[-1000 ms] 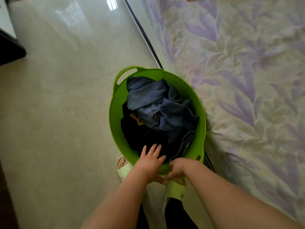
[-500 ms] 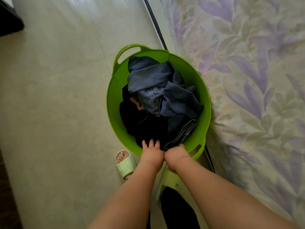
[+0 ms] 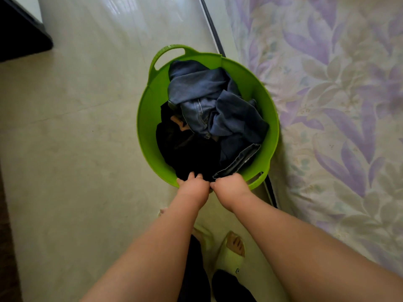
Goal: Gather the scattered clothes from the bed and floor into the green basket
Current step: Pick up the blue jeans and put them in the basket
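The green basket [image 3: 144, 127] stands on the tiled floor against the bed's side. Crumpled blue jeans [image 3: 218, 105] fill its far and right part, and a black garment [image 3: 187, 149] lies at its near left. My left hand [image 3: 193, 186] and my right hand [image 3: 231, 185] sit side by side on the basket's near rim, fingers curled over the edge. The left fingertips rest on the black garment. The right fist lies just beside the jeans' cuff.
The bed with a purple-leaf sheet [image 3: 338, 105] fills the right side, with a black frame rail [image 3: 210, 25] along its edge. Dark furniture [image 3: 19, 29] stands at the far left. My foot in a pale slipper [image 3: 231, 251] is just behind the basket.
Both hands moved forward onto the basket's near rim and closed over it. The left hand's spread fingers curled down. The clothes inside have not shifted.
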Motion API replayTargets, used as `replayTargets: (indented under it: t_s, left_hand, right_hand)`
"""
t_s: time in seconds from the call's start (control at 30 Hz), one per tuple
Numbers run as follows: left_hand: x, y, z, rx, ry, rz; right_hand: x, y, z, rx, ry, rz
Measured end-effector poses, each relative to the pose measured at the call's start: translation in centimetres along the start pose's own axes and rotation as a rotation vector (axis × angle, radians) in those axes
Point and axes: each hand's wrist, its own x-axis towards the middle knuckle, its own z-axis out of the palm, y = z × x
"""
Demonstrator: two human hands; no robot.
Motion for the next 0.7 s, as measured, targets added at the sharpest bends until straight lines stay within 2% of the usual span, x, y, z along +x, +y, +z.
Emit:
replayTargets:
  t_s: [0.37,0.5,0.7]
  left_hand:
    - [7.5,-7.6,-16.6,0.074,0.161,-0.021]
    - [9.8,-12.5,-24.9,-0.006,0.267,-0.03]
    - [13.1,-16.9,-32.4,0.04,0.369,0.008]
  right_hand:
    - [13.2,5.2,-14.2,-0.025,0.051,0.073]
    - [20.2,6.2,-21.4,-0.003,0.064,0.133]
    - [27.4,9.0,-28.7,0.005,0.059,0.183]
